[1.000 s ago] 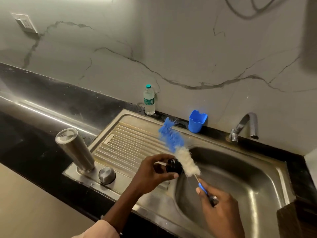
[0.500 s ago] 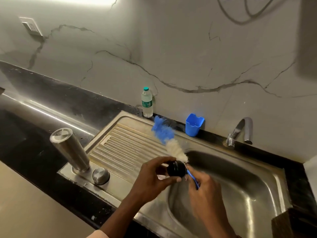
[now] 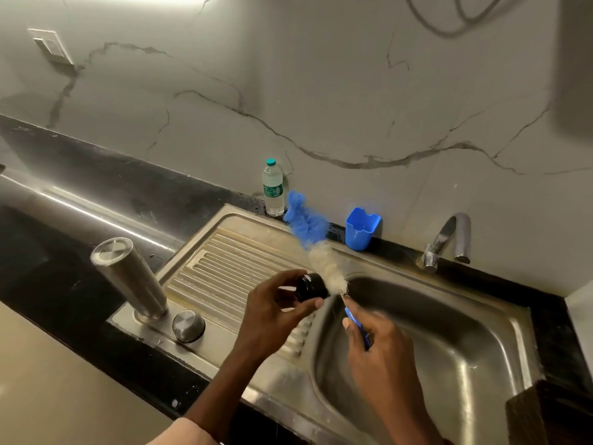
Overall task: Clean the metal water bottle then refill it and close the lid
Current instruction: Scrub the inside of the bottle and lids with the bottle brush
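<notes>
The left hand (image 3: 276, 311) pinches a small black round lid (image 3: 310, 286); the right hand (image 3: 378, 345) grips a blue-and-white bristled bottle brush (image 3: 316, 248) against it (plastic bottle (image 3: 273, 187) label unreadable).

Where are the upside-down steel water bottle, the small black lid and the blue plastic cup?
upside-down steel water bottle (image 3: 128, 277), head view, middle of its metal wall.
small black lid (image 3: 310, 286), head view, its dark side, pinched by the left hand (image 3: 272, 311).
blue plastic cup (image 3: 361, 231), head view, its front wall.

Single head view, looking forward and down, near sink (image 3: 417, 364), hands close
</notes>
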